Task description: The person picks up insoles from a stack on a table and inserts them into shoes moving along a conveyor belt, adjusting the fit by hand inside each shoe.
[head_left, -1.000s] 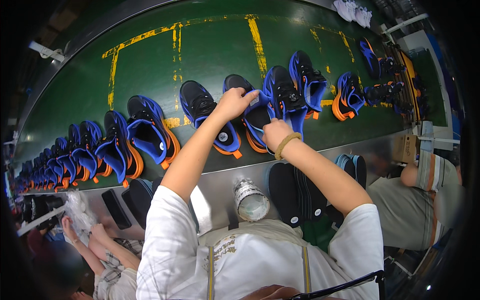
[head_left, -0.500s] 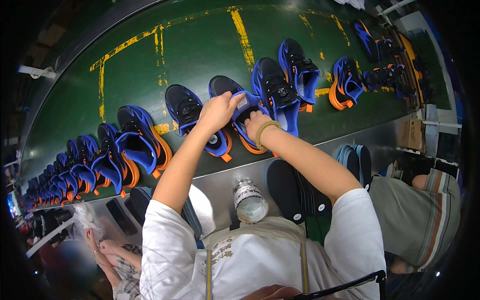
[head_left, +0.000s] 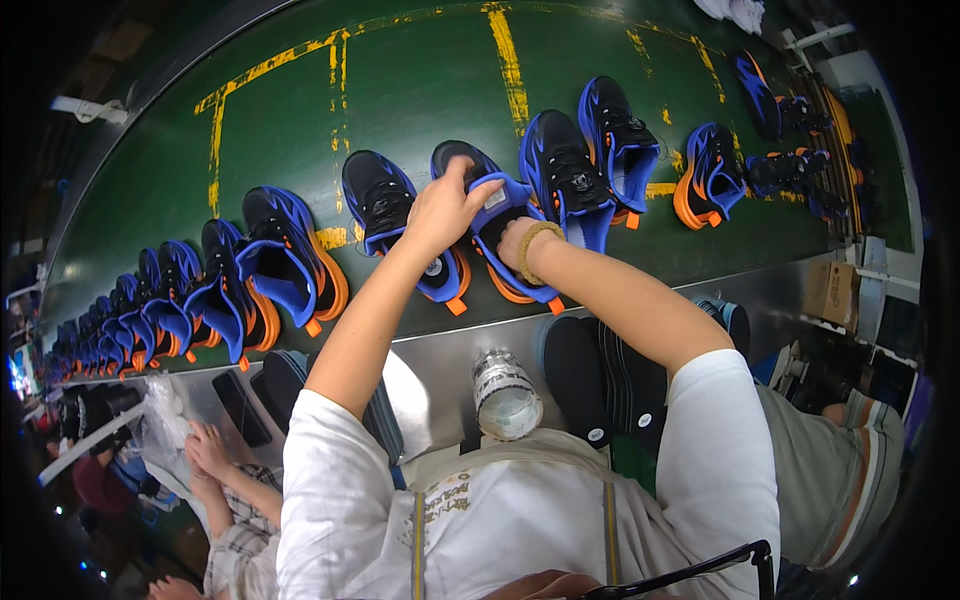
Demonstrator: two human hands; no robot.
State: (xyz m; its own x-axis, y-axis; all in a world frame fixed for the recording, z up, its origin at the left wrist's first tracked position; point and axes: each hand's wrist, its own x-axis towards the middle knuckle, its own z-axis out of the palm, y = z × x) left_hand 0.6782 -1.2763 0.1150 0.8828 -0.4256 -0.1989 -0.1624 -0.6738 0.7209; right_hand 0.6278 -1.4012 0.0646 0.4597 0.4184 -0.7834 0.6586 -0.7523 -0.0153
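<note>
Green belting of a wide conveyor (head_left: pixel 420 90), crossed by worn yellow lines, fills the upper picture and carries a long row of black, blue and orange sports shoes running from far left to upper right. Below it lies a grey metal ledge (head_left: pixel 440 350), where a stack of dark insoles (head_left: pixel 600 375) stands just right of a clear plastic jar (head_left: pixel 505 395). Near the middle of the belt sits the shoe in hand (head_left: pixel 495 215), black and blue with an orange sole, between a black neighbour (head_left: pixel 385 205) on its left and another pair (head_left: pixel 575 175) on its right. The left hand (head_left: pixel 445 205) lies curled over the shoe's opening, fingers closed on the collar. The right hand (head_left: pixel 515 240), a beaded band at its wrist, is tucked against the shoe's near side; its fingers are hidden, so I cannot tell its grip. Another person's hands (head_left: pixel 205 450) rest at lower left.
</note>
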